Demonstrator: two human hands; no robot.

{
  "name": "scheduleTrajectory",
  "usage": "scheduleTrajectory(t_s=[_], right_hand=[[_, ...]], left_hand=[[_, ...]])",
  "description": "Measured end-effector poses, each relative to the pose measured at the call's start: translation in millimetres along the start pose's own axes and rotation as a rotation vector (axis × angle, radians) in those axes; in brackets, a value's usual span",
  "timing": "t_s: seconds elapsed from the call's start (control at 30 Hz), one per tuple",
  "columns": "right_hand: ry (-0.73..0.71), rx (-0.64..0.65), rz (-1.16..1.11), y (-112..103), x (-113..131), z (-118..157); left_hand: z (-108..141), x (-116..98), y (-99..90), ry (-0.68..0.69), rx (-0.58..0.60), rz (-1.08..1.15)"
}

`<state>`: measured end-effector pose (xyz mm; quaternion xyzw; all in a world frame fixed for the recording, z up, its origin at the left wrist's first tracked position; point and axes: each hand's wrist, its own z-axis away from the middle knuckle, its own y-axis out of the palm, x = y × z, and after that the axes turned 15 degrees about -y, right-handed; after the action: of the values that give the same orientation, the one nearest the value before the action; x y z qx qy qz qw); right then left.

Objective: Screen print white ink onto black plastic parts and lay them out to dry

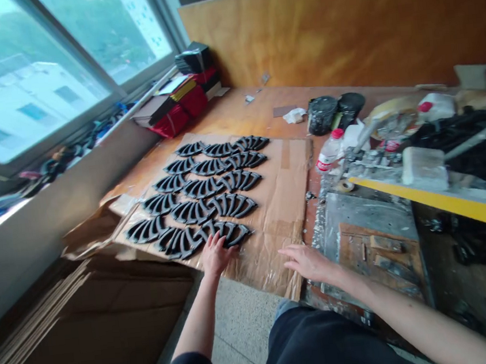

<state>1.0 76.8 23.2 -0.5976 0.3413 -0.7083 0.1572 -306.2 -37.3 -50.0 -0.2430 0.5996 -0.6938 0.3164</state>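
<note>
Black curved, ribbed pieces [196, 209] lie in several fanned rows on a flat cardboard sheet [278, 213]. I cannot make out exactly what the pieces are. At the front row, my left hand [216, 256] reaches over the lower edge of the nearest black piece [230, 232], fingers spread; whether it touches the piece is unclear. Over the right front part of the cardboard, my right hand [306, 261] hovers with its fingers stretched out to the left, and nothing shows in it.
Folded cardboard [87, 314] stands at the lower left, below the window ledge. To the right are a red-capped bottle [330, 149], a yellow-edged shelf [436, 201] with clutter, and a metal plate [368, 212]. Red and black bundles [179, 110] sit at the back.
</note>
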Motion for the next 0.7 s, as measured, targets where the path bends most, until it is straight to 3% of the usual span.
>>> scheduleTrajectory(t_s=[0.2, 0.33, 0.4, 0.5, 0.6, 0.7], right_hand=[[0.175, -0.341, -0.007, -49, -18, 85], [0.352, -0.588, 0.016, -79, -59, 176], [0.413, -0.735, 0.05, -92, -85, 229], [0.492, -0.968, 0.137, -114, -125, 313], [0.546, -1.084, 0.173, -138, -165, 395], [0.67, -1.169, 0.208, -162, -205, 468]], left_hand=[[26, -27, 15.8, -0.099, -0.256, 0.017], [42, -77, 12.6, 0.128, -0.391, 0.252], [55, -121, 9.1, 0.332, -0.431, 0.379], [92, -205, 6.1, 0.609, -0.409, 0.498], [153, -300, 6.3, 0.741, -0.26, 0.517], [220, -398, 6.9, 0.824, -0.019, 0.535]])
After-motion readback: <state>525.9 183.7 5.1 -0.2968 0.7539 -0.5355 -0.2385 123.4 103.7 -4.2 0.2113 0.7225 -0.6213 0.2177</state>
